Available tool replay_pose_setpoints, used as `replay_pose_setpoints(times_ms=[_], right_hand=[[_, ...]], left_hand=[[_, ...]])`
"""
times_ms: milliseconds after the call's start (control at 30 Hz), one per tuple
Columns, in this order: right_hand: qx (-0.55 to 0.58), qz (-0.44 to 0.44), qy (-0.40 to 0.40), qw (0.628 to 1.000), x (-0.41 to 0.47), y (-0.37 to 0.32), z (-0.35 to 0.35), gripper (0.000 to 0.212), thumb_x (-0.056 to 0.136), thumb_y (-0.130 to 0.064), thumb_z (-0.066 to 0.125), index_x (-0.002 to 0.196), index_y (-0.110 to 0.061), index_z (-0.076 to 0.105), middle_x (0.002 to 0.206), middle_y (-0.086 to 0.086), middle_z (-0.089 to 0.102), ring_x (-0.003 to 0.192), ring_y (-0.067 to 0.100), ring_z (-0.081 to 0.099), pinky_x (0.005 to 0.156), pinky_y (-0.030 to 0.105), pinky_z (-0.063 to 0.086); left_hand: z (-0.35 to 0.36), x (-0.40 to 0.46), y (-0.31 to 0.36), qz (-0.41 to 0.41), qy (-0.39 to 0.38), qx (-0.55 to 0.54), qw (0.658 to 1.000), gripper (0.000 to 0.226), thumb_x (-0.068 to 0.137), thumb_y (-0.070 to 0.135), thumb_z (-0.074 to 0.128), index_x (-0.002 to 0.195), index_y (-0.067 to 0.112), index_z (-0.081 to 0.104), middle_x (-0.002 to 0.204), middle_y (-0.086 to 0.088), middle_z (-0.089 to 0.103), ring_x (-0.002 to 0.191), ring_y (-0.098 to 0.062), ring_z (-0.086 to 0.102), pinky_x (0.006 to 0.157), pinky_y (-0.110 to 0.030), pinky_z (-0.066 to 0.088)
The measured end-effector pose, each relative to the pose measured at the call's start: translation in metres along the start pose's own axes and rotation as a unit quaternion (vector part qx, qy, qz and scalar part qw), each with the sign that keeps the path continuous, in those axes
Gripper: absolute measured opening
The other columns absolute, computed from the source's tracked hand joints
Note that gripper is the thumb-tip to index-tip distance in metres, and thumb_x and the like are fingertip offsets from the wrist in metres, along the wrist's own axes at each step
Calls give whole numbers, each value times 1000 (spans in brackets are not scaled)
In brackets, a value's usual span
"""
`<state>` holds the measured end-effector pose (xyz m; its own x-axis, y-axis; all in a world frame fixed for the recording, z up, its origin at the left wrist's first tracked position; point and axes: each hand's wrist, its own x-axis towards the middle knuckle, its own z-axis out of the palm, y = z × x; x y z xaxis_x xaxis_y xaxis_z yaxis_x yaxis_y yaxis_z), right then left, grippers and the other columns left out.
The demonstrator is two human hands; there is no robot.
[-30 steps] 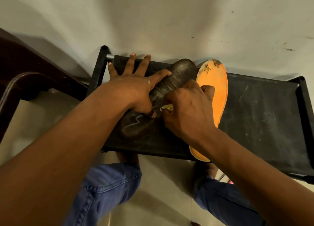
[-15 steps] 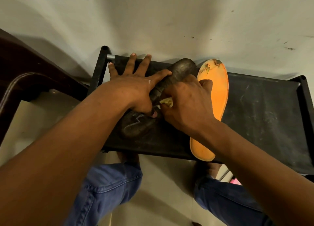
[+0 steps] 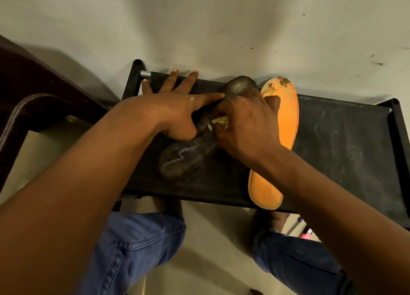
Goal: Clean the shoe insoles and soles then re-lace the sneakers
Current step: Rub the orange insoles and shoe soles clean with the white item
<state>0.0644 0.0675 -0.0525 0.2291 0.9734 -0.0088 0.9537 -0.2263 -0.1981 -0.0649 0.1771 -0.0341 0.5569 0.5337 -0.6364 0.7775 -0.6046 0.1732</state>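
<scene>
The dark insole lies flat at centre frame on the black shelf, set diagonally from lower left to upper right, its surface grimy with a pale wavy mark near the lower end. Judged thin, light and flexible: it is likely to buckle or slide under rubbing unless pinned flat, so hold is best taken by pressing down on its face rather than lifting an edge.

The orange insole lies just right of it, its lower end overhanging the shelf's near edge; its top end is frayed.

The left hand presses on the dark insole with fingers spread straight, fingertips reaching the shelf's far edge at upper centre. The right hand is curled round a small yellowish cloth, held against the insole's middle. The two hands are close together, touching or nearly so.

Both forearms enter from the lower corners; blue-jeaned knees show below the shelf.
</scene>
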Motion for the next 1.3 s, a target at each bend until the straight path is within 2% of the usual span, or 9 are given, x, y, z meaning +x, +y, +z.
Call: replay_pose_setpoints(times_ms=[133,267,433,533,633,867,967,1100,1300], right_hand=[[14,9,-1,1000,-1,0,4,17,86,-32,64,100,-25,70,99,2,65,114,27,51,89,45,32],[37,-7,5,999,-4,-6,5,16,84,-33,65,96,-24,72,97,2,66,111,27,52,90,45,33],[31,-71,-16,997,-14,-27,10,14,82,-35,66,91,-27,72,99,-3,69,112,25,54,88,44,34],[0,-40,-1,999,-10,-17,5,20,83,-36,64,99,-27,71,101,-1,67,113,26,53,92,45,32],[14,-3,13,1000,-5,-8,2,16,84,-34,63,95,-24,69,94,1,65,107,27,54,89,44,32],[50,-77,-34,995,-18,-35,10,14,79,-31,68,90,-25,72,98,-2,68,111,25,54,87,45,36],[-3,-58,-19,998,-13,-26,5,20,80,-36,64,96,-26,71,100,-2,67,112,25,53,90,46,35],[18,-7,-16,1000,-8,-15,2,22,79,-36,64,95,-22,72,95,2,65,109,28,53,88,45,33],[45,-60,-63,995,-16,-32,4,23,78,-35,67,100,-29,73,107,-3,67,117,24,51,89,44,33]], left_hand=[[-2,-1,-4,2,1,-5,1000,116,82,10,69,140,76,-5,161,16,-34,149,-22,-34,116,-72,-8],[3,2,-7,7,18,8,1000,119,81,13,76,138,78,-6,161,16,-34,149,-23,-33,116,-72,-5],[4,2,-8,9,30,-5,999,112,85,16,74,137,80,-3,161,16,-33,146,-25,-38,115,-72,-11],[4,3,-11,5,41,6,999,119,80,16,78,136,80,-4,161,15,-34,144,-26,-41,112,-74,-13],[4,4,-10,6,44,12,999,121,78,19,82,138,78,-4,162,13,-34,144,-27,-41,112,-75,-14],[4,5,-12,12,50,-10,999,113,85,7,70,138,79,1,164,13,-29,147,-21,-36,113,-71,-18],[4,6,-12,8,50,-3,999,115,82,12,76,137,80,0,164,13,-28,148,-21,-34,113,-71,-17],[3,5,-10,7,49,-1,999,118,78,15,80,138,79,1,165,13,-27,149,-24,-32,113,-73,-14],[4,4,-12,10,50,-17,999,115,82,4,70,139,79,4,165,13,-27,148,-21,-34,114,-70,-17]])
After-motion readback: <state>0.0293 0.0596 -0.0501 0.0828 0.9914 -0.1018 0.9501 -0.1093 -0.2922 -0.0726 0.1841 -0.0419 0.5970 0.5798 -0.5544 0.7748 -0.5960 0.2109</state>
